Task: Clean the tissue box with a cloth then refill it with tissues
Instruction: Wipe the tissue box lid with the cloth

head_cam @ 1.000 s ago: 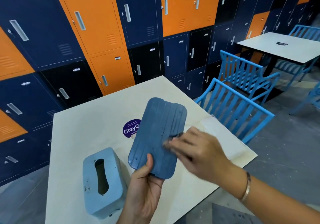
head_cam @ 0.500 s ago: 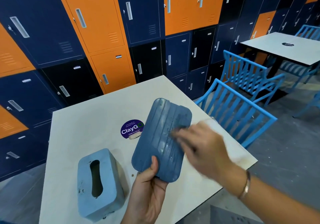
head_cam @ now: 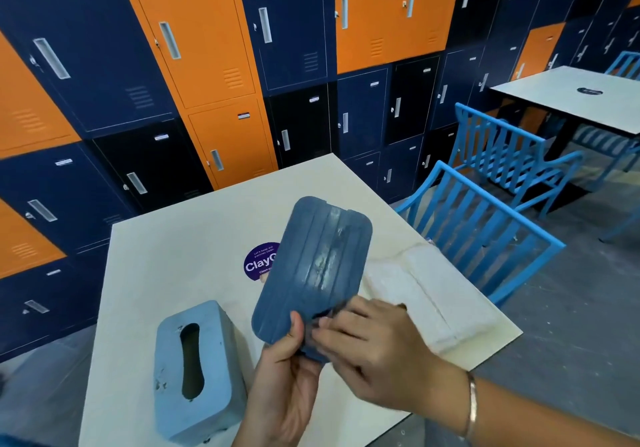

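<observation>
Clamped with the left grip (head_cam: pixel 284 377), thumb over the front and fingers behind, on the low end of the panel (head_cam: pixel 311 266); held raised and tilted above the counter (head_cam: pixel 166 266). Pinched in the right grip (head_cam: pixel 374 353), fingers curled: a dark cloth (head_cam: pixel 327 313), blurred, pressed to that same low end just right of the left thumb.

Left of the left grip, standing on the counter: box (head_cam: pixel 166 377), pale blue, with rounded corners and a scuffed side. Long curved slot on top, showing only dark inside.

Panel: darker blue, flat, rounded at the corners, ribbed lengthwise, with a pale worn streak along one rib.

Beyond the right grip, lying flat near the counter's far right edge: tissues (head_cam: pixel 433 294), a white, soft-looking rectangular pack.

Beyond the left grip, half hidden behind the panel: round purple sticker (head_cam: pixel 258 263).

Right of the right grip, close against the counter: blue slatted metal chairs (head_cam: pixel 485 239); past them, a second table (head_cam: pixel 571 100). Beyond both grips: wall of navy, black and orange lockers (head_cam: pixel 207 48). On the right wrist: thin metal bangle (head_cam: pixel 471 401).
</observation>
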